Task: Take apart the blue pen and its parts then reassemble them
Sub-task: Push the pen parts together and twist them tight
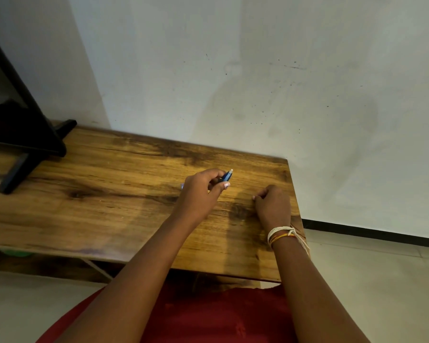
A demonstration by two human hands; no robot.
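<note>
Two hands work above one wooden worktop (109, 184). The left hand (201, 191) pinches one blue pen (226, 177), its white tip pointing up and away, held just over the board. The right hand (273, 206) rests curled on the worktop, fingertips pressed together; whether it holds anything, I cannot tell. Thread bands (281, 235) wrap its wrist.

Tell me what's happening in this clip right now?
A person sits at a wooden table. The left hand holds a blue pen, its white tip pointing up and away. The right hand, with threads tied round the wrist, rests curled on the table beside it, perhaps pinching something small; that cannot be made out. No loose pen parts are visible.
</note>
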